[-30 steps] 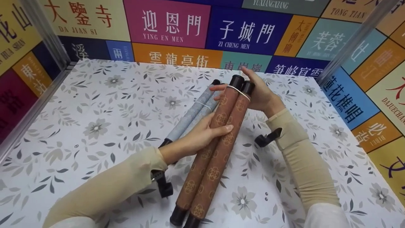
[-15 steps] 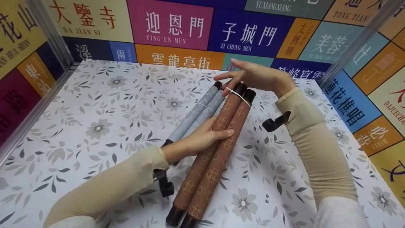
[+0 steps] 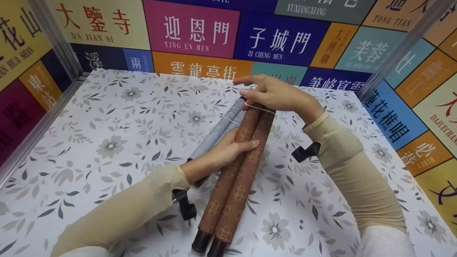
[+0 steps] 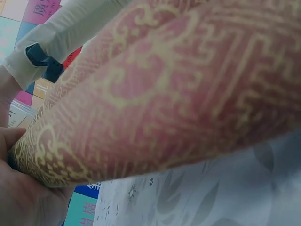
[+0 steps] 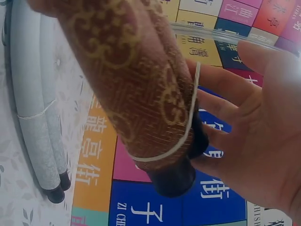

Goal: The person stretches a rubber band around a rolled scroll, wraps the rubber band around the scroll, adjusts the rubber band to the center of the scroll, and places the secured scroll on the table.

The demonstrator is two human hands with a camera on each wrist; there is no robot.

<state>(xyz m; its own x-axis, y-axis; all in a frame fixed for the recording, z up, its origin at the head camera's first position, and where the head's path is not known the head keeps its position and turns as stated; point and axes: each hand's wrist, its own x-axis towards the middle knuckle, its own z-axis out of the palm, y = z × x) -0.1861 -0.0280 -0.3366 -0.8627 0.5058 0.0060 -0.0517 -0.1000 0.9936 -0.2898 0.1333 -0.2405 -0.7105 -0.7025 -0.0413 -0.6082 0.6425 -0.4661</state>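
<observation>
A brown scroll [image 3: 235,185] rolled into two parallel rolls, with gold patterns and dark end caps, slants over the table. My left hand [image 3: 228,151] grips its middle, thumb across the top. A thin white elastic band [image 5: 162,157] loops round the scroll near its far end. At that end is my right hand [image 3: 276,93], its fingers beside the dark caps and the band; in the right wrist view its thumb stands apart from the rolls. The fingers' exact contact with the band is hidden. Patterned brown cloth [image 4: 141,103] fills most of the left wrist view.
A pale blue scroll [image 3: 214,134], also two rolls with a white band, lies on the table left of the brown one, partly covered by my left arm. The tablecloth [image 3: 117,171] has grey flowers. Panels with Chinese characters [image 3: 192,30] stand behind and at both sides.
My right hand first rose above the scroll's far end and then came down over its dark caps. The left hand keeps its grip; the scroll has shifted only slightly.
</observation>
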